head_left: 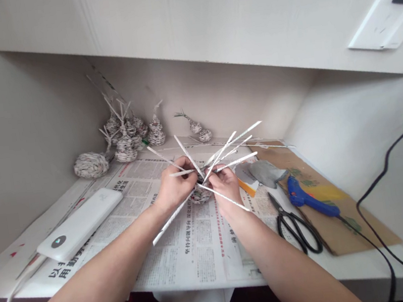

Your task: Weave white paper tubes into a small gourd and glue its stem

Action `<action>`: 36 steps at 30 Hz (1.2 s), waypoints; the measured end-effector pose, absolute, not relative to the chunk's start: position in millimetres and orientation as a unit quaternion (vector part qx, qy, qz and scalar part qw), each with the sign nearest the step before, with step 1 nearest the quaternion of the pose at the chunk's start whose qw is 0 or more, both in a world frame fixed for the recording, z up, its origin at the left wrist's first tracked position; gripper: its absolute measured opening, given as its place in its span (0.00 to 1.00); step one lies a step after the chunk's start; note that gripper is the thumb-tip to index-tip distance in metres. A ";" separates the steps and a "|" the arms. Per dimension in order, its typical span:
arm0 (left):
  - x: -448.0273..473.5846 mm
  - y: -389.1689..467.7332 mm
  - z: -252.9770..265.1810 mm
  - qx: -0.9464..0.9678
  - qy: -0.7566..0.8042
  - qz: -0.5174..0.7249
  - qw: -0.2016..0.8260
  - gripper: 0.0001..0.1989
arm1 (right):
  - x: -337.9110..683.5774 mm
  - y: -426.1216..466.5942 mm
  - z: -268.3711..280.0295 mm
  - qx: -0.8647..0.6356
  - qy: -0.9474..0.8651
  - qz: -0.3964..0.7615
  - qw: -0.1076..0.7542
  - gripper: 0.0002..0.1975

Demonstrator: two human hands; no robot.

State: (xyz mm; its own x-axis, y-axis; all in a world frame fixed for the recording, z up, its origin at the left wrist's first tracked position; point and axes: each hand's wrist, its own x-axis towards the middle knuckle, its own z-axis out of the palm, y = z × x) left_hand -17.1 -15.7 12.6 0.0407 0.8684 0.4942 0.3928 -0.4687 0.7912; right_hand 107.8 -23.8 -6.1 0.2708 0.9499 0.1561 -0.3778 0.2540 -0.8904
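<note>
- The ball is between the hands, above the newspaper; whether it touches the sheet cannot be told.
- Left hand: thumb and fingers pinched closed on the strips at the ball's top.
- Right hand: likewise closed on strips; fingertips partly hidden.
- Recommended: bend each strip close to the ball, with even tension, to limit gaps and creases.

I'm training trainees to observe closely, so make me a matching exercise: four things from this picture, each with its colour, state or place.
1. Woven piece
2. Glue gun
3. Scissors
4. Power bank

A. Black
B. Smooth and white
C. Between the left hand and right hand
D. Blue, lying on cardboard

Pairs: 1-C, 2-D, 3-A, 4-B
</note>
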 end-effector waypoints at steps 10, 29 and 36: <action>-18.7 -15.3 11.8 0.688 0.490 0.480 0.234 0.13 | 108.5 -23.2 -11.2 -0.354 -0.381 0.480 0.707 0.11; -21.2 -16.0 18.6 0.703 0.490 0.464 0.224 0.08 | 113.8 -18.2 -12.4 -0.446 -0.392 0.449 0.668 0.12; -20.0 -18.3 18.1 0.678 0.490 0.495 0.233 0.07 | 115.6 -21.6 -4.8 -0.448 -0.393 0.463 0.656 0.10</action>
